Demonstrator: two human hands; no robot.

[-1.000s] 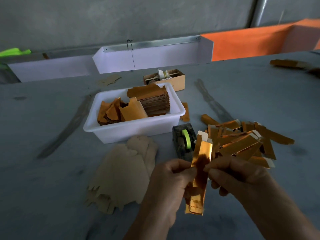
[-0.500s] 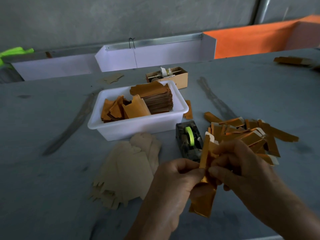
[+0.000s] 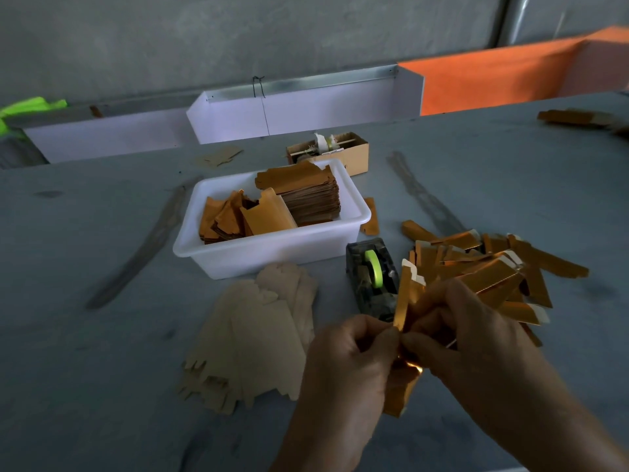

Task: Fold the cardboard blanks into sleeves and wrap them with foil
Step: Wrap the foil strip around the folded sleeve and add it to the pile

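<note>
1. Grey table (image 3: 102, 335): work surface carrying all items below; dark streaks run across it.
2. White dividers (image 3: 299, 110) and orange panel (image 3: 493, 76): upright along the far edge of the table.
3. White tub (image 3: 272, 250): centre of the table. Holds a tall stack of foil sheets (image 3: 306, 195) at its right side and loose orange-gold pieces at its left.
4. Pile of cardboard blanks (image 3: 252, 335): plain tan, lying flat and fanned, just in front of the tub and left of the hands.
5. Heap of finished sleeves (image 3: 493, 267): gold-wrapped, lying crosswise on one another, right of the tape dispenser and behind the right hand.
6. Small cardboard box (image 3: 343, 149): behind the tub, open-topped, contents unclear.
7. Left hand (image 3: 350, 366): fingers curled, thumb and forefinger pinching the gold sleeve at its middle.
8. Right hand (image 3: 476, 338): fingers curled and gripping the same sleeve from the right side, fingertips touching those of the left hand.
9. Gold sleeve (image 3: 403, 301): held nearly upright above the table between both hands; its upper end shows white card, its lower end hangs below the hands.
10. Tape dispenser (image 3: 372, 274): dark body, green roll, between the tub and the hands.
</note>
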